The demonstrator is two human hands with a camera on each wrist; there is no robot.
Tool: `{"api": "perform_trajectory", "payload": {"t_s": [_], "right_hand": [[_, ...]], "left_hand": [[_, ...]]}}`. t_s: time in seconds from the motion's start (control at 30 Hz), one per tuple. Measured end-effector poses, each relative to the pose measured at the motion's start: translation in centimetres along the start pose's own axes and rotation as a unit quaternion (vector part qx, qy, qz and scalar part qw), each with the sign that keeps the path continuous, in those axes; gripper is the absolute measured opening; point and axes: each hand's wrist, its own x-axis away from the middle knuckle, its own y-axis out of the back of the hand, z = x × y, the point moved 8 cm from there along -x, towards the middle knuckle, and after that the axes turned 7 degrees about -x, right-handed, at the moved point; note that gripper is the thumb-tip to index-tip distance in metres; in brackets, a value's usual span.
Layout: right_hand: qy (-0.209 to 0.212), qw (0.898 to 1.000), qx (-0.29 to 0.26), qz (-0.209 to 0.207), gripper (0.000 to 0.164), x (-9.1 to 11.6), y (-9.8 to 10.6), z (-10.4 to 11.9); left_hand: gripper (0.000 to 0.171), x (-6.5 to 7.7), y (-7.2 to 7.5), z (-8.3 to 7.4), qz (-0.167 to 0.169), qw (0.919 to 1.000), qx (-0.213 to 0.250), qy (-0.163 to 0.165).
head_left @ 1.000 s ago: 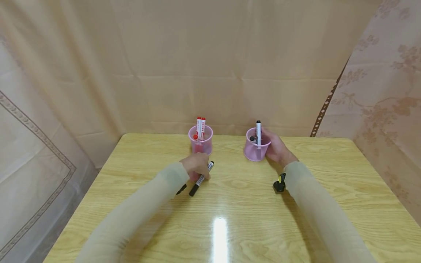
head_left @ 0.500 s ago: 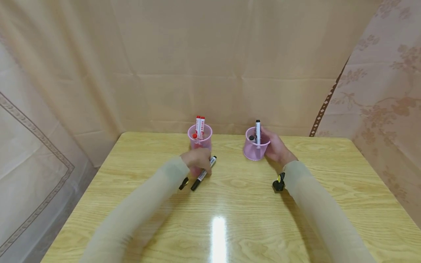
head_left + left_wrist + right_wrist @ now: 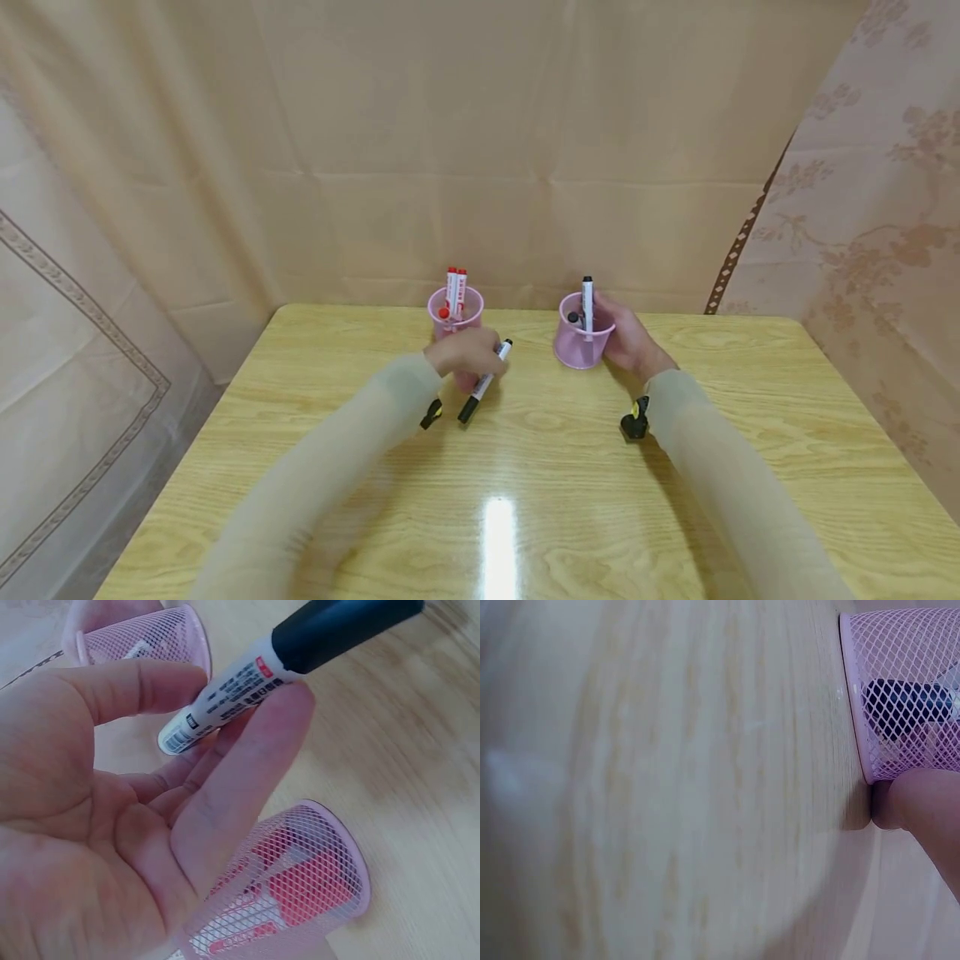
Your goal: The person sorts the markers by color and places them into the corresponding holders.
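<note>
My left hand (image 3: 468,352) pinches a whiteboard marker (image 3: 232,694) with a white barrel and a black cap, held at a slant. In the head view its capped end points down toward me. Just behind that hand stands a pink mesh pen cup (image 3: 358,862) with several red-capped markers (image 3: 456,287) in it, partly hidden by the hand. My right hand (image 3: 630,337) is wrapped around the right side of a second pink mesh pen cup (image 3: 576,352). Black-ended markers (image 3: 588,302) stand in this one. The right hand's fingers are mostly hidden behind the cup.
Both cups stand near the back edge of a wood-grain table (image 3: 570,500). A beige curtain (image 3: 495,167) hangs right behind it. Each wrist carries a small black camera mount (image 3: 635,421).
My left hand has moved right and a little away from me with the marker, toward the right-hand cup. The right hand keeps its hold on the cup.
</note>
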Motion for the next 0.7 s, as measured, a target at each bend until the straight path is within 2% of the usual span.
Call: {"api": "perform_trajectory", "payload": {"t_s": [0.07, 0.23, 0.4, 0.57, 0.7], "right_hand": [[-0.001, 1.0, 0.0, -0.001, 0.032, -0.1, 0.0, 0.0], [0.004, 1.0, 0.006, -0.003, 0.032, -0.2, -0.1, 0.1], [0.005, 1.0, 0.006, -0.002, 0.031, -0.2, 0.0, -0.1], [0.008, 1.0, 0.002, 0.006, 0.031, -0.1, -0.1, -0.1], [0.009, 1.0, 0.003, 0.012, 0.033, 0.0, -0.2, 0.0]], "left_hand": [[0.014, -0.1, 0.2, -0.2, 0.001, 0.9994, 0.034, 0.001], [0.016, -0.5, 0.8, -0.9, -0.011, 0.9969, 0.077, -0.013], [0.021, -0.8, 1.1, -1.1, -0.018, 0.9917, 0.127, -0.013], [0.027, -1.3, 1.5, -1.4, -0.026, 0.981, 0.191, -0.021], [0.029, -1.6, 1.9, -2.0, -0.022, 0.9674, 0.251, -0.03]]}}
